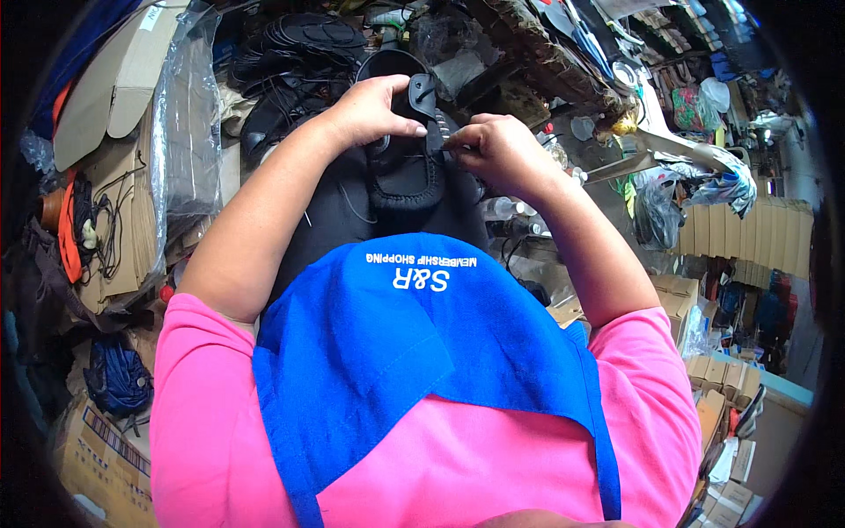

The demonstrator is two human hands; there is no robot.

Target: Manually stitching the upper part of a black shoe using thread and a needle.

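Your blue cloth apron (396, 352) fills the near middle of the view over a bright pink shirt (493, 466). To the left, flat brown cardboard sheets wrapped in clear plastic (180, 150) lean in a stack, and at the far right folded brown cartons (757, 238) stand in a row. Far ahead lies a heap of flat black shoe soles (304, 44). Between your hands, just beyond the apron, sits the black stitched moccasin shoe (407, 180), toe toward you. Your left hand (374, 110) rests on its far left side, its grip closed on the upright black tongue flap (422, 92). Your right hand (497, 145) sits just right of the shoe, fingers pinched together on a thin dark strap (440, 141) at the shoe's opening.
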